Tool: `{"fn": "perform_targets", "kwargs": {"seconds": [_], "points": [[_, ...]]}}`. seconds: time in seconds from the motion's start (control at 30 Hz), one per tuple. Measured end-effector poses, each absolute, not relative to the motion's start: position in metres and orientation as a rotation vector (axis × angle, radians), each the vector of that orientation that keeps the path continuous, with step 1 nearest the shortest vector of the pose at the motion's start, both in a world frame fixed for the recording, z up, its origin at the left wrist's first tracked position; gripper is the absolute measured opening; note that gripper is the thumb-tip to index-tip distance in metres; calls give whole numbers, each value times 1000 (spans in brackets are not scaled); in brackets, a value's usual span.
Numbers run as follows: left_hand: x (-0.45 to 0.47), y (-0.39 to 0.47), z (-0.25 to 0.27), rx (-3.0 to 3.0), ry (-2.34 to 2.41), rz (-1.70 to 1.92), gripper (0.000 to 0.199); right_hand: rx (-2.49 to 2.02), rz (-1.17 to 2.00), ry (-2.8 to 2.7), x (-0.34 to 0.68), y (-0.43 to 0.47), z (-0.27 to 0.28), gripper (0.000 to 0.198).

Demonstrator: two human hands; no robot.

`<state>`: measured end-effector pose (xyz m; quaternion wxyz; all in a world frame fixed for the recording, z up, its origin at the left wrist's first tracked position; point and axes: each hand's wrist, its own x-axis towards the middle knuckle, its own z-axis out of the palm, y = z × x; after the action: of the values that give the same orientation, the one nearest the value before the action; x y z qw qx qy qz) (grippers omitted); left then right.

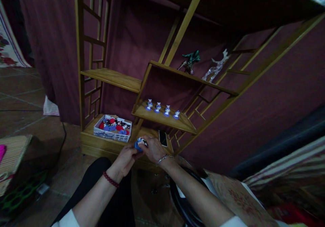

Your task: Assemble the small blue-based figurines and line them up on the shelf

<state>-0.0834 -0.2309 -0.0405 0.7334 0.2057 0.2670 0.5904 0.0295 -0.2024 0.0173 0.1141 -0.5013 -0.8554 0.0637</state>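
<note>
Between my hands is a small blue-and-white figurine (pixel 138 145) with a round blue base. My left hand (pixel 129 157), a dark red bead bracelet at its wrist, pinches the base from the left. My right hand (pixel 153 149), wearing a silver bracelet, has its fingers closed over the figurine's upper right side and hides part of it. Just beyond my hands, a row of several similar figurines (pixel 167 110) with purple-blue bases stands on a wooden shelf (pixel 149 116). To the left, an open white patterned box (pixel 111 138) holds a jumble of red, blue, black and white pieces.
A phone (pixel 163 138) lies on the lower shelf, right of my hands. On the upper shelf stand a green-brown statuette (pixel 190 62) and a clear deer figure (pixel 215 66). A black round seat (pixel 186 196) is near my right forearm. A woven mat (pixel 15 156) shows at left.
</note>
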Motion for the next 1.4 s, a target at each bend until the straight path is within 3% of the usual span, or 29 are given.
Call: {"fn": "perform_targets", "kwargs": {"seconds": [0.5,0.73,1.4], "points": [[-60,-198,-24,461,662,1243,24,-1555,149,-2454,54,-182,26,23],[-50,-171,-9,455,615,1209,22,-1540,146,-2326,71,-166,38,31],[-7,-124,20,296,576,1141,19,-1423,452,-1899,118,-118,28,24]]}}
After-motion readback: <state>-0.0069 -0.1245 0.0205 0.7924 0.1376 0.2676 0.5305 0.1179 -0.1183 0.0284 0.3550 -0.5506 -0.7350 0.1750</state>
